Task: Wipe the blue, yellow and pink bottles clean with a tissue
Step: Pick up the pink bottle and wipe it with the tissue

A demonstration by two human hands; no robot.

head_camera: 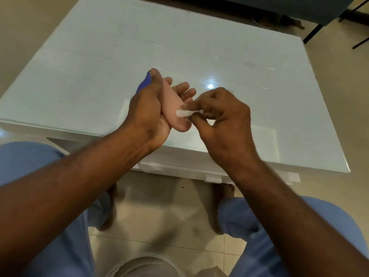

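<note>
Pink bottle (173, 107): gripped in my left hand (147, 108), above the counter's near edge; long axis running away from me, leaning left
Blue bottle (144, 84): same hand, behind the thumb — mostly hidden
Tissue (182, 113): pinched in my right hand (219, 118), touching the pink bottle's near end
Room: bare counter (219, 47) beyond — open; yellow bottle cannot be made out

Pink bottle (173, 108): small, smooth, rounded base toward six o'clock, lying tilted in a palm.
Blue bottle (144, 84): partly hidden, at ten o'clock from the pink.
Tissue (182, 113): white, crumpled, touching the pink bottle's three o'clock side.
</note>
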